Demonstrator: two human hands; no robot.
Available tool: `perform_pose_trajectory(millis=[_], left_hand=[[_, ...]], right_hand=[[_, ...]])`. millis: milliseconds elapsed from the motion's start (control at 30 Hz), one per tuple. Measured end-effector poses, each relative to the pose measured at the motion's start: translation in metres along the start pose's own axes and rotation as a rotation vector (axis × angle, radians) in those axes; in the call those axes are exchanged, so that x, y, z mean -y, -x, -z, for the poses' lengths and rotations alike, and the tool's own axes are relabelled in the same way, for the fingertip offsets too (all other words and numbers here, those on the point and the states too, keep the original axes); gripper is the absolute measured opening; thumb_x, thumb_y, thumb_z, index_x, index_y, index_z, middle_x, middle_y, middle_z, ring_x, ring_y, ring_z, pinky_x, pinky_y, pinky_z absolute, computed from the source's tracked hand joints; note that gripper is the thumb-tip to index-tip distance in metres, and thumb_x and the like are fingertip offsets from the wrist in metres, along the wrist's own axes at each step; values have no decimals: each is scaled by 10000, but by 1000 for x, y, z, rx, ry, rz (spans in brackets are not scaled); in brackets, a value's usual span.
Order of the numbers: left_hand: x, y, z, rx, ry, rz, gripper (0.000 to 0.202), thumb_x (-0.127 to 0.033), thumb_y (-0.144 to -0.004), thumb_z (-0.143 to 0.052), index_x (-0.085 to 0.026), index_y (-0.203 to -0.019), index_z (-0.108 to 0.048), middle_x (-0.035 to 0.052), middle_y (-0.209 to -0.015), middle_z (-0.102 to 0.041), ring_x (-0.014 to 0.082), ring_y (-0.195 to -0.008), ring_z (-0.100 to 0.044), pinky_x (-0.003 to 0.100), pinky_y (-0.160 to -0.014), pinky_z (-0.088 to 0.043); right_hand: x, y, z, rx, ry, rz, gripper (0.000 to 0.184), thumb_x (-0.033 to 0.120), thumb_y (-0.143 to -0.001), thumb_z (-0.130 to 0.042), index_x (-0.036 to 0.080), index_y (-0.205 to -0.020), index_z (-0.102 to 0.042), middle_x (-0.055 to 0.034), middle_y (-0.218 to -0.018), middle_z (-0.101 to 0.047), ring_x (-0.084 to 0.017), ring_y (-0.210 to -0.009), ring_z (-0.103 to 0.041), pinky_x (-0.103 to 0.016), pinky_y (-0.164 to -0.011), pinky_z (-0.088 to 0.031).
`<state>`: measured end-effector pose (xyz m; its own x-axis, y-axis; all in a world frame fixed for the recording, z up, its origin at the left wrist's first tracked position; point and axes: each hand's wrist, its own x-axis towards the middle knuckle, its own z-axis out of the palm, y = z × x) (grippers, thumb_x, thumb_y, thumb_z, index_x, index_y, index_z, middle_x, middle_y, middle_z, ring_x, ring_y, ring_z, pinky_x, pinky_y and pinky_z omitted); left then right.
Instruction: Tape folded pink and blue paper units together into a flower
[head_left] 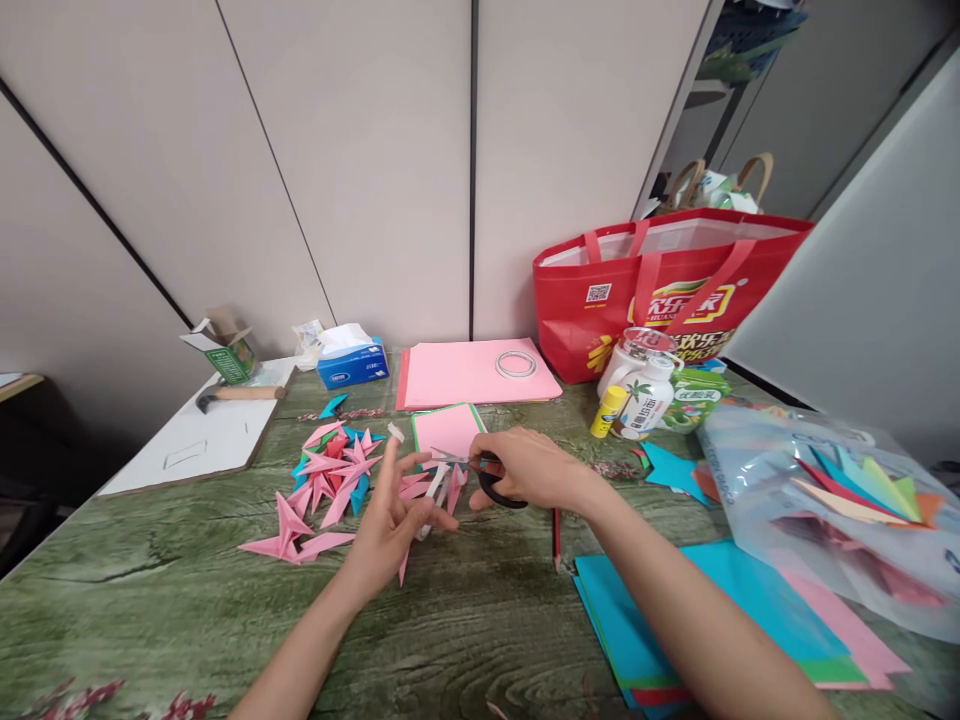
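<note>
Right hand (517,468): I see it closed around black-handled scissors (504,494), in front of the pink paper stack (465,375), blades pointing left.
Left hand (390,525): apart from the other, fingers spread, also in front of the stack; white tape (436,484) shows by its thumb, and I can't tell whether it is gripped.
Red bag (559,320): right of the stack; I read 欢乐 and "HUAN", a strap crossing the lettering, plus a QR code.
White bottle (646,402): right of the stack, a palm tree and characters I only partly make out.
Green carton (694,412): farther right of the stack, marked 优酸乳.
Tissue box (352,365): blue, left of the stack, lettering too small for me.
Folded paper pieces (341,470): in front and left of the stack, mostly pink.
Table (480,640): green wood-grain under the stack, darkly cracked.
Wall (375,170): pale panels behind the stack, dark seams.
</note>
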<state>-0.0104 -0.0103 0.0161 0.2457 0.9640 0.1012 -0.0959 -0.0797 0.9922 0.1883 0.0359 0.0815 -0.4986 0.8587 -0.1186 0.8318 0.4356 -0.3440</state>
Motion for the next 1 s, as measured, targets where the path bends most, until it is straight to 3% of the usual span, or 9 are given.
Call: perform_pose_trajectory(millis=[133, 300, 367, 467, 567, 800, 1000], left_hand=[[-1, 0, 0, 70, 88, 0, 799, -252, -820, -540, -459, -1358, 13, 103, -1303, -393, 130, -666, -665, 358, -741, -497], [-3, -1, -1, -48, 166, -28, 903, -208, -761, -620, -483, -1348, 10, 62, -1149, -501, 141, -602, -667, 304, -590, -522], [-6, -1, -1, -61, 197, -20, 920, -207, -751, -631, -497, -1341, 13, 66, -1188, -477, 152, -639, -675, 323, -610, -536], [-10, -1, -2, -49, 235, -6, 936, -212, -735, -651, -516, -1334, 0, 94, -1382, -309, 181, -778, -676, 365, -710, -542], [-12, 0, -2, -23, 214, 2, 953, -198, -727, -662, -528, -1329, -1, 103, -1475, -135, 181, -801, -676, 341, -712, -550], [-9, 1, 0, -11, 191, 29, 1005, -197, -745, -645, -523, -1311, 118, 132, -1413, -300, 180, -734, -687, 353, -650, -578], [-13, 2, -1, 19, 184, 26, 1029, -198, -747, -645, -533, -1293, 161, 143, -1408, -318, 193, -709, -691, 361, -614, -583]], right_hand=[[1, 0, -1, -49, -86, 37, 252, 291, -687, -650, 227, -927, -607, -1, -754, -624, -145, -674, -547, -214, -520, -267], [1, -2, -4, -231, -82, -48, 399, 372, -681, -668, 191, -1020, -558, -75, -920, -605, -193, -818, -552, -236, -626, -332], [-1, -1, -2, -297, -49, -111, 454, 415, -682, -664, 173, -1047, -542, -103, -949, -585, -207, -840, -547, -248, -645, -339], [-5, 2, 3, -174, -39, -87, 484, 449, -605, -720, 189, -986, -574, -79, -909, -591, -206, -813, -550, -240, -623, -333], [-4, 6, 5, -18, -34, -11, 454, 442, -569, -742, 211, -934, -599, -46, -852, -605, -194, -774, -548, -224, -571, -307], [7, 4, -4, 11, -47, 70, 306, 346, -651, -681, 212, -919, -620, -18, -776, -615, -146, -682, -534, -211, -511, -251], [8, 1, -8, -22, -61, 69, 241, 354, -655, -682, 226, -855, -639, 11, -671, -592, -112, -584, -497, -205, -484, -229]])
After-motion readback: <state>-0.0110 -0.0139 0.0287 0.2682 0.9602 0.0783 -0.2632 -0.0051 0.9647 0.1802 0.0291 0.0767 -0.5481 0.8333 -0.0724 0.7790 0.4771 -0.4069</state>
